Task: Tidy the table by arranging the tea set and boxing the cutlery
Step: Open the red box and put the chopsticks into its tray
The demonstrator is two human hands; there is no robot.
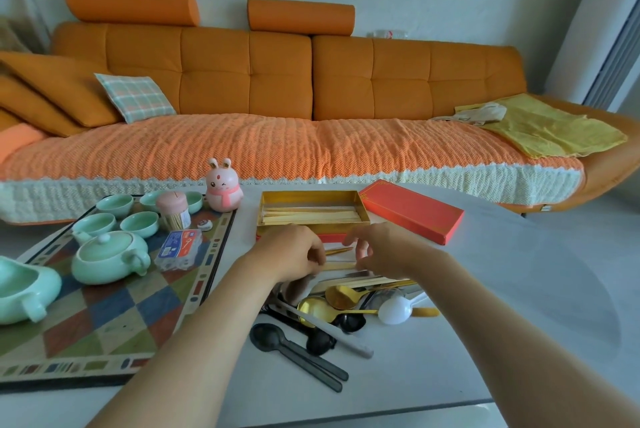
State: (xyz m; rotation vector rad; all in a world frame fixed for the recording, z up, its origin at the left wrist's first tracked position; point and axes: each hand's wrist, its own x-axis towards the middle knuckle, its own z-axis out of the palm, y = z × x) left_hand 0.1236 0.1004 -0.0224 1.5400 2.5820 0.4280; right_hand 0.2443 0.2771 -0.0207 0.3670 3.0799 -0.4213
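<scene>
A gold-lined open box (pixel 266 200) with pale chopsticks (pixel 311 214) inside stands mid-table; its red lid (pixel 412 211) lies to the right. Just in front of the box, my left hand (pixel 291 254) and my right hand (pixel 381 249) both close on a bundle of pale chopsticks (pixel 339 266) held level between them. Below lies a cutlery pile: gold spoons (pixel 313 309), black spoons (pixel 266 335), a white spoon (pixel 394 309). On the patterned tray (pixel 104 316) at left sit a mint teapot (pixel 107 256), several mint cups (pixel 140 223) and a mint pitcher (pixel 20 289).
A pink rabbit figure (pixel 223 190), a toothpick holder (pixel 173 211) and a small plastic packet (pixel 178 247) stand by the tray's far edge. An orange sofa (pixel 277 81) runs behind the table. White tabletop (pixel 502 306) extends to the right.
</scene>
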